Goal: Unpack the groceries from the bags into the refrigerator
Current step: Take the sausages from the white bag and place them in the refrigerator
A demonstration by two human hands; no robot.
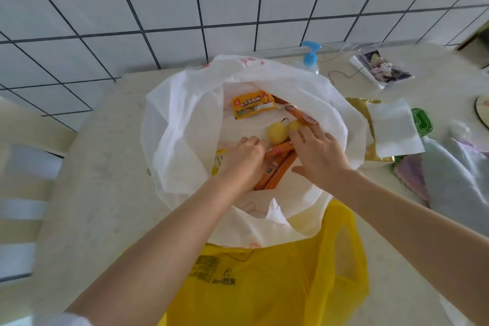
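Note:
A wide-open white plastic bag (185, 119) lies on the counter. Inside it are an orange sausage packet (252, 104), two small yellow fruits (276, 133) and several orange sausage sticks (277, 167). My left hand (244, 157) is inside the bag, fingers curled around the bundle of sausage sticks. My right hand (318, 155) lies over the sticks beside the fruits, fingers spread and straight. A yellow plastic bag (277, 286) lies in front, nearest me.
The beige counter (100, 167) meets a tiled wall (185, 2) behind. At the back stands a pump bottle with a blue top (311, 57). To the right lie a white paper pouch (394, 127), a gold wrapper, a green item, cloths and a clear packet (381, 67).

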